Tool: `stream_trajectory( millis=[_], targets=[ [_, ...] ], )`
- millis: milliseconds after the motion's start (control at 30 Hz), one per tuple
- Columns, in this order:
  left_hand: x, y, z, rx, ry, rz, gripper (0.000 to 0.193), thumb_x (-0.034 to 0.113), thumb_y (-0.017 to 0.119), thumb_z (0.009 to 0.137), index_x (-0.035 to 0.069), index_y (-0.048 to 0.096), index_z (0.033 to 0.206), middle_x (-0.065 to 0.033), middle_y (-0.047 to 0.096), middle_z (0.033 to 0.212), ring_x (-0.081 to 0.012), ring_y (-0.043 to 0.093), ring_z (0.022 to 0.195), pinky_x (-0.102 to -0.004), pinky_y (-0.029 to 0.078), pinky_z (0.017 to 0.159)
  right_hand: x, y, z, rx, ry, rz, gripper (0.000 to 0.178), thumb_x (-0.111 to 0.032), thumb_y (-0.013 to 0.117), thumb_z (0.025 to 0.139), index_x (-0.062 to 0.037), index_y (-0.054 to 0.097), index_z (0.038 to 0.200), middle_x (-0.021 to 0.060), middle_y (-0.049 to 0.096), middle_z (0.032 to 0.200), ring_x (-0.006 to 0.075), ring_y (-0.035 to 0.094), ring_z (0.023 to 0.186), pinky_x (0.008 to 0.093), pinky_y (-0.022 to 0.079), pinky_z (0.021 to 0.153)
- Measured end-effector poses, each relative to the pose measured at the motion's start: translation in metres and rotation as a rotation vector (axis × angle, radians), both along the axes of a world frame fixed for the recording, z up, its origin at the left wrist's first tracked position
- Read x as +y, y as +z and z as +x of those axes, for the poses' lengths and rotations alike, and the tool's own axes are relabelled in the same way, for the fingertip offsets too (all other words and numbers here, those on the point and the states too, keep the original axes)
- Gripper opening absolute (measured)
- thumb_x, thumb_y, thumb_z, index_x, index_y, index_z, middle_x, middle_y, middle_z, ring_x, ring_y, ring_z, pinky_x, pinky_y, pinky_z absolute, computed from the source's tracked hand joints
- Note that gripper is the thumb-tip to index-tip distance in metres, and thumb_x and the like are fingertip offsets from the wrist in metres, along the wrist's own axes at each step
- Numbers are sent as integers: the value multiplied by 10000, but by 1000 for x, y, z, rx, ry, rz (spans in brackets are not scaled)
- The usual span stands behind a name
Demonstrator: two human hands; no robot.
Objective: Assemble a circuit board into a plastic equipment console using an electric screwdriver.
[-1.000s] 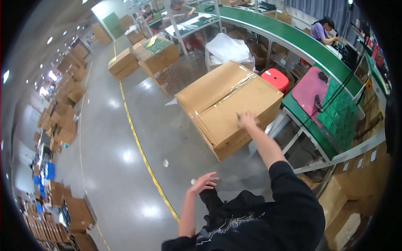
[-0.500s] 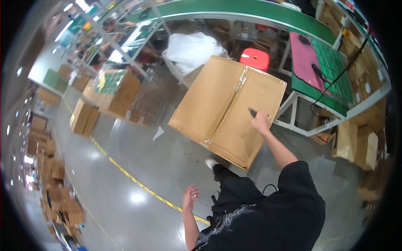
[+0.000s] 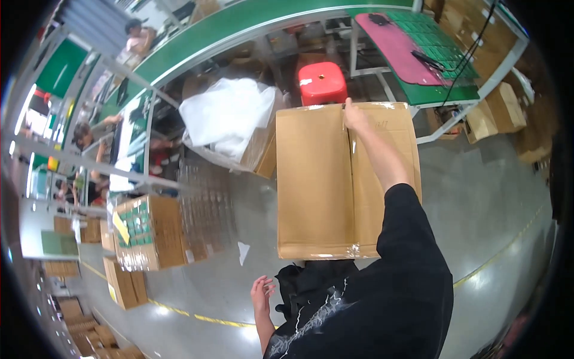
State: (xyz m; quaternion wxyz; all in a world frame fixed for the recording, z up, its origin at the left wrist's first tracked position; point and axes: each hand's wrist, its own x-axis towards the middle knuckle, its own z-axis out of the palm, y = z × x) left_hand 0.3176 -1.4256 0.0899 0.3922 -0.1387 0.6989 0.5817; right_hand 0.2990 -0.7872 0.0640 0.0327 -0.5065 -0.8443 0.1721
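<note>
Two bare hands: R hand (image 3: 355, 116) at far edge of lg. cardboard box (image 3: 314, 185), by its top seam, fingers curled; can't tell if it grips anything. L hand (image 3: 261, 293) empty, fingers loosely apart, over floor (image 3: 257, 209). Box directly ahead; red stool (image 3: 323, 84) just beyond; green desk (image 3: 433, 93) w/ pink mat (image 3: 394, 51) far R.

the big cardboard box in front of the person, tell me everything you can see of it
The large box looks like plain brown corrugated cardboard. Its top flaps lie folded down, meeting at a long seam right of centre; shiny clear tape shows at the near edge. Faint handwriting marks the far right. The right hand is at the seam's far end, apparently touching it, its forearm crossing above. A red stool stands just beyond. The base is hidden.
</note>
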Motion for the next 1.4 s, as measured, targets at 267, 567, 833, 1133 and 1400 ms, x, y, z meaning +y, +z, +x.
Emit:
stream_trajectory(
  millis=[267, 567, 833, 1133, 1400],
  targets=[
    [98, -24, -162, -20, -534, 128, 243, 187, 482, 937, 39, 543, 1120, -93, 642, 981, -169, 625, 825, -291, 494, 720, -21, 1, -1, 202, -327, -161, 486, -137, 360, 895, -169, 323, 1378, 244, 574, 1134, 409, 557, 1046, 498, 446, 872],
    [202, -35, -285, -158, -1265, 192, 279, 214, 476, 944, 55, 537, 1164, -32, 626, 1020, -97, 574, 833, -230, 451, 701, -164, -32, 107, -186, -203, -379, 267, -82, 519, 777, -69, 542, 1043, 174, 639, 975, 352, 607, 917, 439, 479, 746],
    [328, 15, -220, 110, -1936, 527, 357, 285, 521, 909, 19, 549, 1146, -55, 607, 948, -132, 557, 816, -281, 464, 734, -376, 42, 170, -607, -248, -490, 263, -137, 590, 761, -115, 579, 1023, 169, 647, 915, 337, 623, 896, 450, 493, 720],
    [351, -64, -17, 1395, -2375, 986, 576, 299, 537, 801, 64, 414, 1313, -165, 425, 1334, -314, 364, 1262, -438, 276, 1056, -546, 17, 170, 301, -1345, -3, 295, -259, 528, 887, -28, 463, 1059, 227, 633, 873, 403, 619, 789, 484, 479, 690],
    [379, -55, 10, 1689, -2759, 528, 657, 475, 548, 805, 42, 430, 1284, -156, 460, 1322, -283, 414, 1246, -466, 285, 1050, -584, -51, 40, 833, -1848, 250, 329, -249, 504, 910, -19, 437, 1135, 206, 623, 745, 355, 628, 687, 430, 476, 620]
  ],
)
